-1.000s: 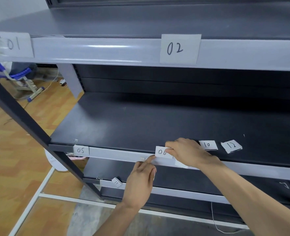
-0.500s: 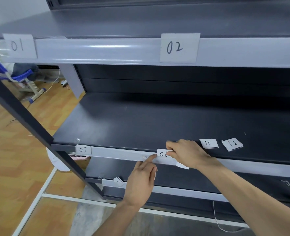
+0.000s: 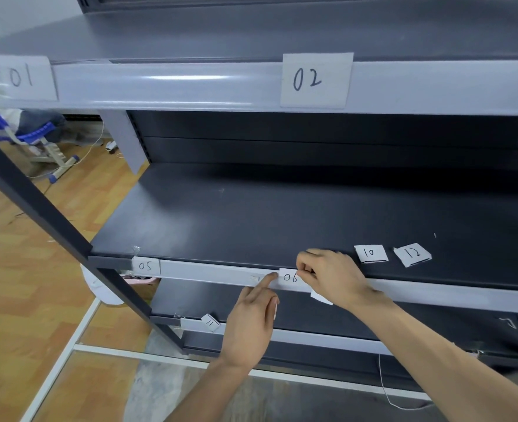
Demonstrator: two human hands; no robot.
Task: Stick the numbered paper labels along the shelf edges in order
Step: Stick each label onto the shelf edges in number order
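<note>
A grey metal rack fills the view. Labels 01 (image 3: pixel 23 77) and 02 (image 3: pixel 314 79) are stuck on the top shelf edge (image 3: pixel 172 85). Label 05 (image 3: pixel 145 266) sits at the left end of the middle shelf edge (image 3: pixel 209 273). My right hand (image 3: pixel 330 277) pinches label 06 (image 3: pixel 289 278) flat against that edge. My left hand (image 3: pixel 251 324) points up with its forefinger tip touching the label's left side. Another white slip (image 3: pixel 321 298) hangs under my right hand. Labels 10 (image 3: pixel 370 253) and 12 (image 3: pixel 413 254) lie loose on the middle shelf. Label 11 (image 3: pixel 210 322) sits tilted on the lower shelf edge.
A dark upright post (image 3: pixel 38 208) slants down the left side. Wooden floor (image 3: pixel 14 284) shows beyond it, with a blue-and-white stool (image 3: pixel 43 141) and a thin cable at the far left. A white floor frame (image 3: pixel 78 330) runs below the rack.
Label 06 has come down from slightly above the edge onto the middle shelf edge under my right hand. My left forefinger has closed onto its left side.
</note>
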